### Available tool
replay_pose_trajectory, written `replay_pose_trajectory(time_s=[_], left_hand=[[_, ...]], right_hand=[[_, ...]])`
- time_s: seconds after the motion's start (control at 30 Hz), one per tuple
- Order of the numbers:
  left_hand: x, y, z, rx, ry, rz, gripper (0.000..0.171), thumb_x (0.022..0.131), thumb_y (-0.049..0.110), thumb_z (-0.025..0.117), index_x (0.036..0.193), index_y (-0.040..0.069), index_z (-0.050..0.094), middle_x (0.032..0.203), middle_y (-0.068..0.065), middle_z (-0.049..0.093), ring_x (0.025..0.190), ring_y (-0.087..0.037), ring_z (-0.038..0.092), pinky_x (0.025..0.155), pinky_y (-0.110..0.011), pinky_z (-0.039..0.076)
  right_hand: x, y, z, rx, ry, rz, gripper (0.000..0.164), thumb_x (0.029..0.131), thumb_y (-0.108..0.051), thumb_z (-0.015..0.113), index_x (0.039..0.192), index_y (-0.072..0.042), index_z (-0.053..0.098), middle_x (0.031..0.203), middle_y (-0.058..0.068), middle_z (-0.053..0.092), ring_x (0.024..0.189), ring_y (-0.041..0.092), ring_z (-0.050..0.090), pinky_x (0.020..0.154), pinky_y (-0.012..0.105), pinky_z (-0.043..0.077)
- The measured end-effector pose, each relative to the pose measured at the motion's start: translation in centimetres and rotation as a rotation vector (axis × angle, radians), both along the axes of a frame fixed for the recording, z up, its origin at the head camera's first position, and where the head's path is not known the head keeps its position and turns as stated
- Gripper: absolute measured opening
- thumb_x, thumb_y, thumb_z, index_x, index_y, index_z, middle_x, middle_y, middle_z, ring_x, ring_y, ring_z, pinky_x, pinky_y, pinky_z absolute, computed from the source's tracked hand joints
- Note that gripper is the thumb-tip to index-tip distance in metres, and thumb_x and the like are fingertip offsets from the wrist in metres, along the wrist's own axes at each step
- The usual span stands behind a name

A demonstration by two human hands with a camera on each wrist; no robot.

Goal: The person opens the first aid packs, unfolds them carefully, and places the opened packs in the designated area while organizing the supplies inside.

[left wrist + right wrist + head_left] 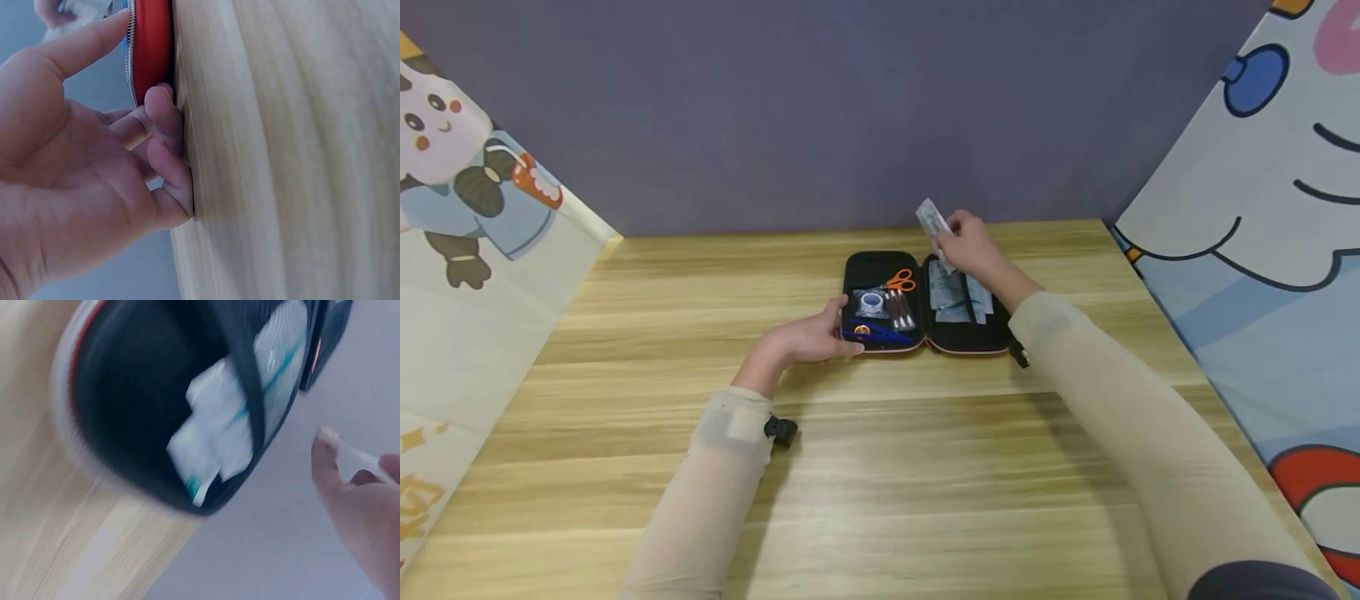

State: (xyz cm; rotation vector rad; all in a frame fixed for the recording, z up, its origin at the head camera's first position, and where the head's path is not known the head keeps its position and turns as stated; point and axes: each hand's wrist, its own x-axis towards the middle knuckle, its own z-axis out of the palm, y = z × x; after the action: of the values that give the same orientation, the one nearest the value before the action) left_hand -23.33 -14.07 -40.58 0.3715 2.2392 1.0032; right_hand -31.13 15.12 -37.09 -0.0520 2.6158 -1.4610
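Right hand (966, 246): thumb and fingertips closed in a pinch on one slim white packet (932, 219), which slants up and away from the fingers above the case's far edge; whether it is on its way out or in, I cannot tell. Left hand (812, 336): fingers curled about the rim, holding the near left corner of the zipped case (951, 338), which lies open on the tabletop between the two hands, black within, red without. Just beside the left hand, in the left half: orange-handled scissors (902, 281), roll of tape (872, 303), slender brown tubes with pale ends (899, 309), blue tool (883, 334), possibly tweezers. Just below the right hand, in the right half: flat packets (951, 298), partly overlapping, under a black strap (967, 297). Step in hand, as I judge it: sorting this half packet by packet, left hand steadying. Next move calls for a firm pinch, a path well clear of the strap, and a still case. Farther from both hands: tabletop (880, 492) of pale grain, then, beyond its far edge, a plain grey-blue wall (775, 108).
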Motion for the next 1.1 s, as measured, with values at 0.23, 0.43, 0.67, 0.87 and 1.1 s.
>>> replay_pose_trajectory(time_s=[0.23, 0.43, 0.67, 0.87, 1.1], left_hand=[[0.1, -0.2, -0.1, 0.016, -0.007, 0.005, 0.109, 0.103, 0.029, 0.070, 0.170, 0.011, -0.014, 0.164, -0.025, 0.043, 0.146, -0.039, 0.049, 0.125, -0.053, 0.039], [0.1, -0.2, -0.2, 0.017, -0.015, 0.014, 0.109, 0.102, 0.029, 0.070, 0.170, 0.011, -0.014, 0.165, -0.026, 0.041, 0.150, -0.040, 0.045, 0.129, -0.054, 0.033], [0.0, -0.2, 0.0, 0.020, 0.001, 0.008, 0.108, 0.102, 0.029, 0.070, 0.170, 0.009, -0.012, 0.164, -0.028, 0.042, 0.146, -0.041, 0.049, 0.126, -0.054, 0.038], [-0.1, -0.2, 0.0, 0.017, 0.012, -0.002, 0.108, 0.102, 0.029, 0.071, 0.170, 0.008, -0.011, 0.165, -0.027, 0.041, 0.151, -0.040, 0.044, 0.132, -0.053, 0.027], [-0.1, -0.2, 0.1, 0.004, -0.014, 0.000, 0.108, 0.103, 0.030, 0.069, 0.170, 0.012, -0.014, 0.168, -0.027, 0.037, 0.153, -0.039, 0.041, 0.132, -0.052, 0.026]], right_hand=[[0.6, 4.3, 0.6, -0.071, -0.034, -0.059, 0.018, 0.110, -0.021, 0.039, 0.115, -0.004, 0.045, 0.125, 0.021, 0.055, 0.093, 0.026, 0.063, 0.087, 0.041, 0.057], [2.0, 6.9, 0.2, 0.055, -0.095, -0.054, 0.050, 0.106, -0.052, 0.056, 0.112, -0.003, 0.060, 0.097, 0.005, 0.056, 0.087, 0.021, 0.050, 0.081, 0.040, 0.047], [3.4, 8.8, -0.7, 0.226, -0.062, 0.015, 0.041, 0.108, -0.014, 0.050, 0.141, 0.007, 0.062, 0.144, 0.029, 0.058, 0.112, 0.031, 0.057, 0.078, 0.030, 0.050], [4.1, 9.4, -1.7, 0.288, -0.068, -0.045, 0.039, 0.101, -0.012, 0.064, 0.136, 0.006, 0.066, 0.137, 0.029, 0.062, 0.113, 0.034, 0.059, 0.083, 0.031, 0.049], [3.9, 9.3, -2.3, 0.314, -0.061, -0.055, 0.038, 0.098, -0.021, 0.073, 0.128, 0.002, 0.072, 0.129, 0.024, 0.069, 0.101, 0.027, 0.063, 0.076, 0.027, 0.050]])
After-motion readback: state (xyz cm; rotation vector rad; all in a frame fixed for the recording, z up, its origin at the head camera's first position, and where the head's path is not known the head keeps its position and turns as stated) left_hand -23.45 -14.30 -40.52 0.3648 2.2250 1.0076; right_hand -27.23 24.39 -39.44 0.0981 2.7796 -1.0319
